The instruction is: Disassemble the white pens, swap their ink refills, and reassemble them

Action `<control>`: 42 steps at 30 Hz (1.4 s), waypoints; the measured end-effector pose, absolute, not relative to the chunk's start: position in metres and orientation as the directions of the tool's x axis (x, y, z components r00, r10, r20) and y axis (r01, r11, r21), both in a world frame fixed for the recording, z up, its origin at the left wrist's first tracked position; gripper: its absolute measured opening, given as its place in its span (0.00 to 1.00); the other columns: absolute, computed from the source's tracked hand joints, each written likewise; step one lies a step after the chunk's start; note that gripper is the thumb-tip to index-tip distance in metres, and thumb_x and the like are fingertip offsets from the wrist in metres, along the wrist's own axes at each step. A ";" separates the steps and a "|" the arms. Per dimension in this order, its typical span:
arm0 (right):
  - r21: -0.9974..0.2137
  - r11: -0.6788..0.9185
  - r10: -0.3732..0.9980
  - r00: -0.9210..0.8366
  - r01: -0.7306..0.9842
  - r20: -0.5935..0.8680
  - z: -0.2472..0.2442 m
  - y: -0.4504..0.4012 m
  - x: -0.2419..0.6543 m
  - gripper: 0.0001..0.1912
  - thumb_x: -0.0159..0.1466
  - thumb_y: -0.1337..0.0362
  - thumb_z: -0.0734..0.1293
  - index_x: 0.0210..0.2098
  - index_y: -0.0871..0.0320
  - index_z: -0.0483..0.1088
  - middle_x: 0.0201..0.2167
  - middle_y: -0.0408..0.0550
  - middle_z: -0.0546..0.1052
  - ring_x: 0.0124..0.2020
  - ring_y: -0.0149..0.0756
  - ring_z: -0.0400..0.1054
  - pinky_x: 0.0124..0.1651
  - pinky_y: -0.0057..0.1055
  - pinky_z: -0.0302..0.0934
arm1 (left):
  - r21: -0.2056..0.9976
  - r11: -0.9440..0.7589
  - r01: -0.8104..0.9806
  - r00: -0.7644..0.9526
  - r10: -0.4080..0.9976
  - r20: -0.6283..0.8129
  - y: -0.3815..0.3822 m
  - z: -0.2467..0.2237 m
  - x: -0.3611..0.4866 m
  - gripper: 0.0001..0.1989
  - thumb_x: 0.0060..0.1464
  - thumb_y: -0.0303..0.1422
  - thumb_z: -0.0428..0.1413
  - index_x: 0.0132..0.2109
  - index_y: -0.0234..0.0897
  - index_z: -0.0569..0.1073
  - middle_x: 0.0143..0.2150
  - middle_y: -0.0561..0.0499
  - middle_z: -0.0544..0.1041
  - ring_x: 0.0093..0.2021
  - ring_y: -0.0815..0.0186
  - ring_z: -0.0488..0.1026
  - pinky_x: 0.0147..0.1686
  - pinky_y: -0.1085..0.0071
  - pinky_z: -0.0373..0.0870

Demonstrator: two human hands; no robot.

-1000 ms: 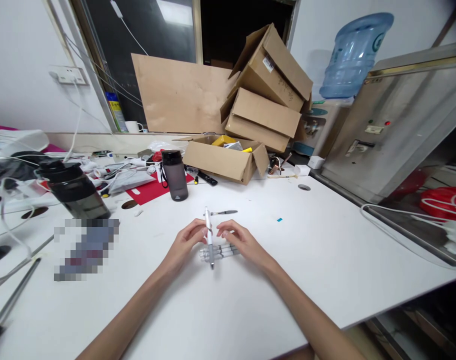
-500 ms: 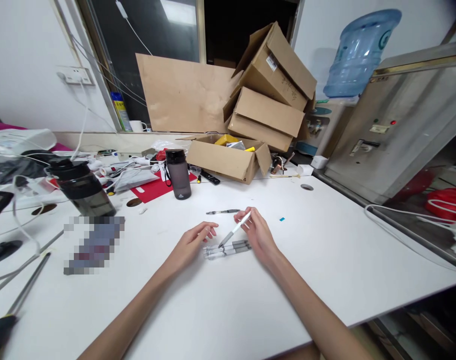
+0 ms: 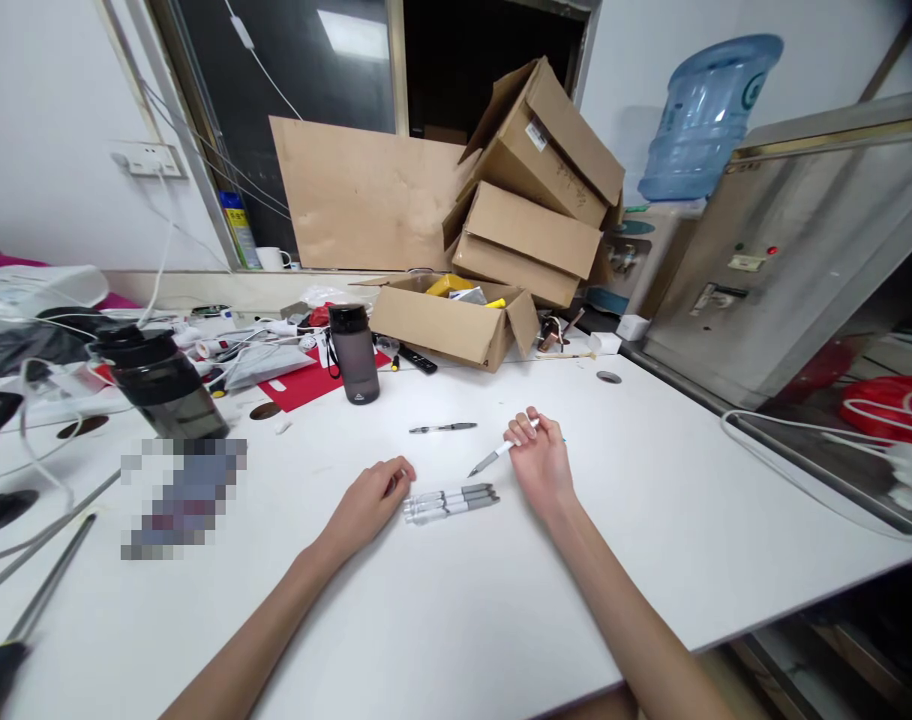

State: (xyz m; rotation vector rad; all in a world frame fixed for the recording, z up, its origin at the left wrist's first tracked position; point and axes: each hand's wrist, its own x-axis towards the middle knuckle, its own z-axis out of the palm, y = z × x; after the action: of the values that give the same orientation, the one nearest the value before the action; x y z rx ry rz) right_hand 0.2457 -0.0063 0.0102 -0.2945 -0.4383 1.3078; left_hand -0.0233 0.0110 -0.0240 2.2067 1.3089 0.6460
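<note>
My right hand (image 3: pixel 540 460) is closed around a white pen with a grey grip (image 3: pixel 493 459), its tip slanting down to the left above the table. Left of it lies a row of several clear-and-white pens with grey ends (image 3: pixel 450 504), side by side on the white tabletop. At their left end rests my left hand (image 3: pixel 377 500), fingers curled in loosely with nothing visible in them; whether it touches the pens I cannot tell. Behind the row, a darker pen (image 3: pixel 442 428) lies alone, roughly parallel to the table's back edge.
A dark water bottle (image 3: pixel 355 355) stands behind the pens, near an open cardboard box (image 3: pixel 441 325). To the left are another bottle (image 3: pixel 160 385), a blurred-out item (image 3: pixel 190 500), a screwdriver (image 3: pixel 51 580) and cables. A metal cabinet (image 3: pixel 793 260) borders the right side.
My right hand has moved right with the white pen, away from the row. My left hand has drawn slightly left and down, and its fingers have curled in.
</note>
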 end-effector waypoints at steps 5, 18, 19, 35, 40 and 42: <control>-0.465 0.244 0.969 0.194 -0.851 0.154 0.012 -0.008 0.248 0.07 0.66 0.66 0.62 0.31 0.55 0.63 0.25 0.37 0.50 0.23 0.30 0.50 0.27 0.26 0.57 | 0.619 -0.423 0.662 0.430 0.890 0.148 0.009 -0.023 -0.024 0.11 0.66 0.37 0.45 0.44 0.43 0.72 0.33 0.53 0.73 0.36 0.59 0.70 0.37 0.66 0.62; -0.516 0.270 0.961 0.195 -0.813 0.196 0.022 -0.015 0.248 0.05 0.65 0.67 0.61 0.32 0.54 0.64 0.26 0.38 0.49 0.24 0.32 0.49 0.28 0.27 0.57 | 0.617 -0.426 0.662 0.435 0.888 0.147 0.006 -0.021 -0.024 0.12 0.67 0.38 0.44 0.44 0.44 0.72 0.35 0.52 0.74 0.38 0.58 0.71 0.39 0.66 0.63; -0.511 0.271 0.961 0.195 -0.816 0.198 0.021 -0.015 0.249 0.05 0.66 0.67 0.61 0.32 0.54 0.65 0.26 0.38 0.49 0.25 0.32 0.49 0.28 0.27 0.57 | 0.616 -0.425 0.664 0.433 0.889 0.147 0.006 -0.021 -0.024 0.12 0.67 0.38 0.44 0.44 0.44 0.72 0.35 0.52 0.74 0.38 0.58 0.71 0.39 0.66 0.63; -0.428 0.258 0.959 0.177 -0.866 0.220 0.017 -0.012 0.251 0.05 0.66 0.69 0.61 0.34 0.55 0.66 0.25 0.38 0.52 0.25 0.31 0.51 0.28 0.26 0.57 | 0.603 -0.432 0.670 0.438 0.887 0.149 0.007 -0.022 -0.024 0.12 0.67 0.37 0.44 0.44 0.44 0.72 0.34 0.52 0.74 0.38 0.58 0.71 0.39 0.65 0.63; -0.440 0.250 0.961 0.167 -0.862 0.220 0.018 -0.014 0.250 0.05 0.66 0.68 0.61 0.34 0.56 0.66 0.25 0.38 0.51 0.25 0.31 0.51 0.29 0.26 0.58 | 0.605 -0.430 0.670 0.439 0.887 0.145 0.008 -0.022 -0.023 0.12 0.67 0.38 0.44 0.44 0.43 0.72 0.35 0.51 0.74 0.39 0.57 0.71 0.40 0.64 0.63; -0.451 0.262 0.958 0.175 -0.853 0.226 0.018 -0.014 0.250 0.04 0.66 0.68 0.61 0.34 0.55 0.66 0.25 0.38 0.51 0.25 0.31 0.50 0.29 0.26 0.57 | 0.600 -0.434 0.672 0.441 0.885 0.146 0.008 -0.021 -0.023 0.13 0.67 0.38 0.44 0.44 0.43 0.72 0.35 0.51 0.74 0.39 0.57 0.71 0.39 0.64 0.63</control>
State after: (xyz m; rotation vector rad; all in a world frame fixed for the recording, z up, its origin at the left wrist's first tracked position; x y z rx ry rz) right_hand 0.2501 -0.0142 0.0182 -0.2416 -0.5149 1.3012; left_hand -0.0233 0.0078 -0.0213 2.2385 1.3101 0.6226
